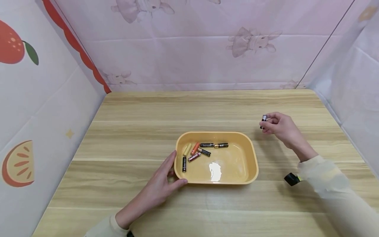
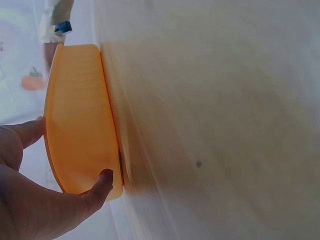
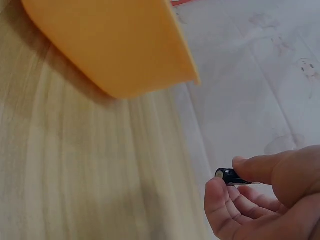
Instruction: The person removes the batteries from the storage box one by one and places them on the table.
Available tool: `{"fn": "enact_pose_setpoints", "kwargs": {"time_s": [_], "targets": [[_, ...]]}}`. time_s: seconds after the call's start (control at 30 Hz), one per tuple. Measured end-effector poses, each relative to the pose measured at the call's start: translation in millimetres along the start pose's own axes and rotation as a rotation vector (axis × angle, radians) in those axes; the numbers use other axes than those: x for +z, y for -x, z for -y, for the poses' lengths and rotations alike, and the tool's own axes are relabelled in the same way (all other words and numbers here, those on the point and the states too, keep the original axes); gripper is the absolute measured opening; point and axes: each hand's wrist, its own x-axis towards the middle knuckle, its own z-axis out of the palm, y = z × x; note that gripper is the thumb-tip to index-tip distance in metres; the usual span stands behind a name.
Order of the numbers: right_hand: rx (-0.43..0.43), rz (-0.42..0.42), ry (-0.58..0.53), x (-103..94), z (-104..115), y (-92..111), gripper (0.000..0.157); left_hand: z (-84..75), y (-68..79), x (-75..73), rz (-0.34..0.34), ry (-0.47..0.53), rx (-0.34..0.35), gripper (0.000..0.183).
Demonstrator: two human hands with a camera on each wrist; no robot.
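Note:
A yellow plastic bin [image 1: 234, 177] with rounded corners sits on the wooden table. Its left half holds several batteries, among them an orange one [image 1: 195, 148], a yellow one [image 1: 187, 149] and a black one [image 1: 184, 164]. My left hand [image 1: 158, 184] grips the bin's left end, with the thumb on the near side wall, as the left wrist view also shows. To the right of the bin, my right hand [image 1: 281, 128] pinches a black and silver battery [image 1: 263, 121] between thumb and fingers, raised above the table. The right wrist view shows the dark end of this battery [image 3: 227, 176].
The wooden table [image 1: 142, 112] extends around the bin on all sides. Printed fabric walls [image 1: 189, 59] enclose it at the back, left and right. A black device [image 1: 291, 179] is strapped at the right sleeve.

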Motion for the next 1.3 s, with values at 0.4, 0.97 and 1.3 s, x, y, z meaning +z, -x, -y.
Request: {"fn": "enact_pose_setpoints", "kwargs": {"time_s": [0.4, 0.97, 1.3], "targets": [[0.136, 0.058, 0.023, 15.3, -16.6, -12.2, 0.032, -0.3, -0.4, 0.1, 0.001, 0.002, -0.005, 0.1], [0.159, 0.052, 0.187, 24.1, -19.0, -13.0, 0.031, 0.0, 0.5, 0.1, 0.004, 0.013, 0.002, 0.1], [0.108, 0.023, 0.395, 29.4, -18.5, -13.8, 0.029, -0.6, 0.4, 0.0, 0.004, 0.015, 0.001, 0.099]]}}
